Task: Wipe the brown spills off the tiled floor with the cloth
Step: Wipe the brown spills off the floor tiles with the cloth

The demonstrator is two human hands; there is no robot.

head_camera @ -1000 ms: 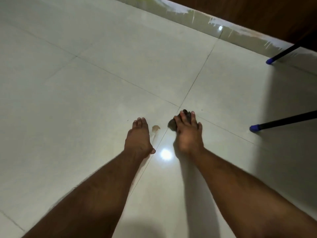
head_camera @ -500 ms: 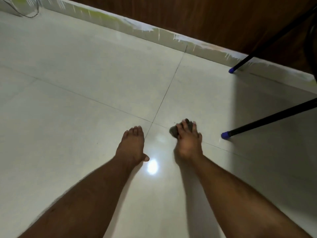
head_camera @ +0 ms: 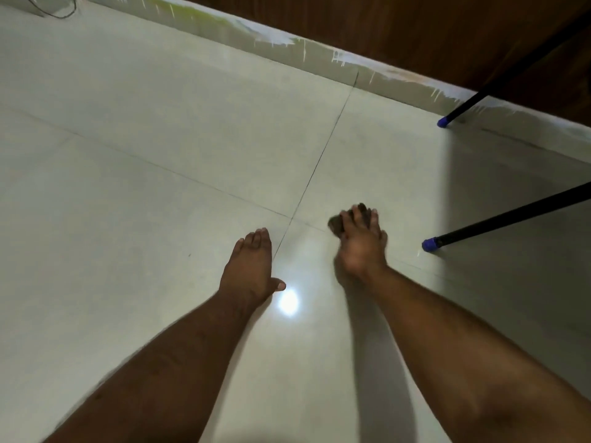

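The left hand (head_camera: 251, 266) lies flat on the tiled floor (head_camera: 160, 139), palm down. Its fingers (head_camera: 256, 239) are straight and close together, and the thumb points out to the side toward a bright light reflection (head_camera: 288, 302) on the tile. This hand holds nothing. It sits just beside a grout line (head_camera: 315, 167) that runs from the hand toward the skirting (head_camera: 287, 49) at the far edge of the floor.

The right hand (head_camera: 361, 244) presses down on a dark cloth (head_camera: 337, 226). Its fingers are spread over the top of the cloth and bend slightly over it; the hand is motion-blurred, so the exact grip cannot be told. The cloth lies on the floor on the far side of the same grout line from the left hand, and only its dark edges show past the fingers.

No brown mark is discernible on the tiles around the cloth.

Two black legs with blue caps stand on the floor to the right. The near leg cap (head_camera: 430, 244) is near the right hand but apart from it. The far leg cap (head_camera: 443, 122) rests just beside the skirting, below a dark wooden panel (head_camera: 415, 24).
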